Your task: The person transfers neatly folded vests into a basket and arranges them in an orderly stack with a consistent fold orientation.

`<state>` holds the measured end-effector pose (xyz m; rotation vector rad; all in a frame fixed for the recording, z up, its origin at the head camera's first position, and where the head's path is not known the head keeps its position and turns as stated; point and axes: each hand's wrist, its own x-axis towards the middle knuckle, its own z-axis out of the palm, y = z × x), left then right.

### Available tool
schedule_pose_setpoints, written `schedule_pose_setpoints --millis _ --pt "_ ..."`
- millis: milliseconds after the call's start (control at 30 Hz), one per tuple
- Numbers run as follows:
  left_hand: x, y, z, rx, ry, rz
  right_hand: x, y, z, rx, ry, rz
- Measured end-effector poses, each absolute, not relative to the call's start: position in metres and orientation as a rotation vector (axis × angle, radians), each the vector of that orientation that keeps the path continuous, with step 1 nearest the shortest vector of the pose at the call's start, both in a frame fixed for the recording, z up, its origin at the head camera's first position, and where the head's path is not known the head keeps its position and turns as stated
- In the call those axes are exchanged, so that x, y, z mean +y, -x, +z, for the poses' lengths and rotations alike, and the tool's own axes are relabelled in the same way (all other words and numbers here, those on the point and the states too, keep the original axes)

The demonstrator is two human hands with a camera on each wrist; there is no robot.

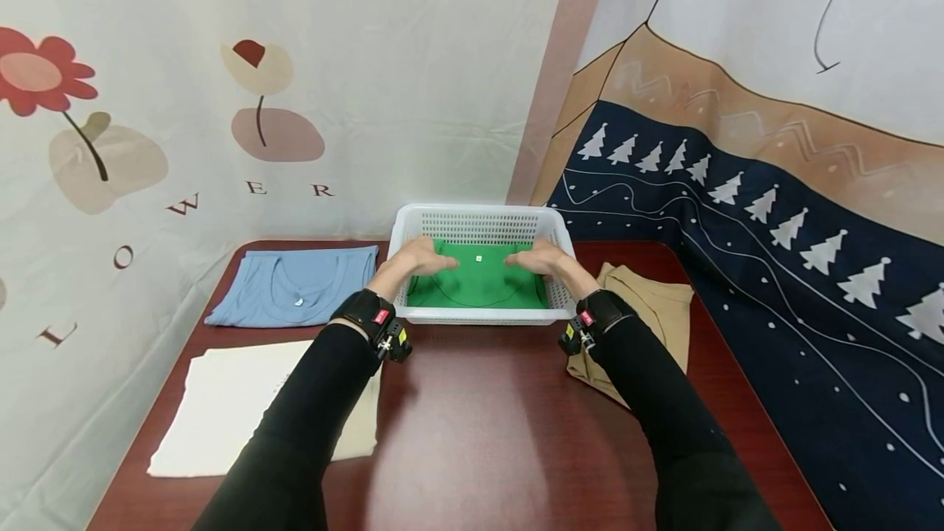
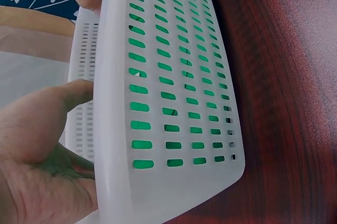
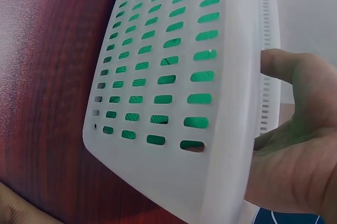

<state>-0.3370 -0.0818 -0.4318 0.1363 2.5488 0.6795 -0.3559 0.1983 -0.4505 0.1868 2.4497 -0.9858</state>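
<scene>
A white perforated plastic basket (image 1: 483,315) stands at the far edge of the table. Inside lies a folded green shirt (image 1: 479,281) with a curved neckline and a small white label; its green also shows through the wall slots (image 2: 139,106). My left hand (image 1: 422,256) grips the shirt's left side, its thumb over the cloth. The right hand (image 1: 543,259) holds the opposite side the same way, thumb pointing inward. Both wrist views show the hands reaching over the rim (image 3: 234,97), with most fingers hidden behind the basket wall.
A folded light-blue shirt (image 1: 295,289) lies left of the basket, and a white folded garment (image 1: 229,408) sits nearer on the same side. To the right is a tan folded garment (image 1: 656,310), partly under my right forearm. Printed cloth hangs behind the dark red table (image 1: 479,433).
</scene>
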Motion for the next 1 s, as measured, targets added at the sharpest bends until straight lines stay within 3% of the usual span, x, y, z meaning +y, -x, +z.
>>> schedule_pose_setpoints --millis 500,733,1000 --pt "-0.078 0.332 -0.42 2.511 -0.121 0.722 0.199 0.348 -0.442 2.503 -0.038 -0.808" --pt "-0.08 0.328 -0.419 2.631 -0.337 0.846 0.197 0.335 -0.43 2.532 0.018 -0.862" --pt "-0.083 0.327 -0.412 2.742 -0.424 0.654 0.2 0.328 -0.429 2.637 0.132 -0.937"
